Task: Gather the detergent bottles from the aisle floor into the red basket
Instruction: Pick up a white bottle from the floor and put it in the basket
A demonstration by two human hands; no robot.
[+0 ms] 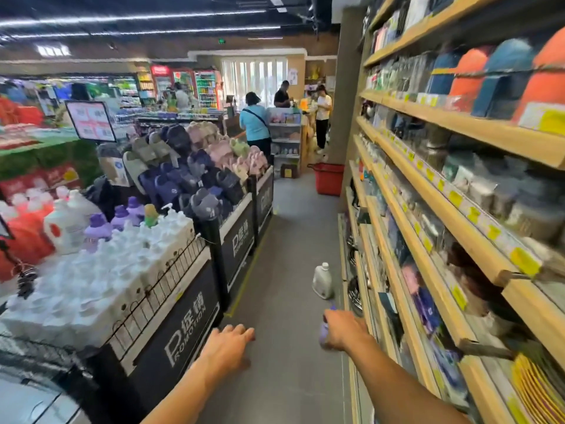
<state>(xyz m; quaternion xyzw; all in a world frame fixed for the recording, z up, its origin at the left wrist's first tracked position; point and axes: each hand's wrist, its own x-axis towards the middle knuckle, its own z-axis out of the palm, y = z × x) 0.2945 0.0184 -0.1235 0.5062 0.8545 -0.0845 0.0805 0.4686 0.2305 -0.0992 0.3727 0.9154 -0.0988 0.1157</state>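
Both forearms reach forward, low over a grey floor [284, 240] — smooth, matte, with a yellow tape line [244, 280] along its left edge. Left hand [227, 344]: fingers straight, slightly spread, holding nothing. Right hand [347, 330]: fingers clamped round a small purple bottle [324, 332], rounded plastic, blurred.

Just beyond the right fingers a white detergent bottle [322, 280] stands upright on the floor, squat body, round cap, close against the foot of the shelving. Well beyond the fingers, down the aisle, the red basket [329, 180] sits on the floor by a pillar — plastic, straight-sided.

Right of the fingers: wooden shelves [428, 191], pale timber edges with yellow price tags. Left of the fingers: black promotion bins [183, 319] with wire rims, heaped with white pump bottles [91, 286]; farther on, soft slippers [195, 160]. People [255, 123] stand far ahead. Dark ceiling [153, 13], strip lights.
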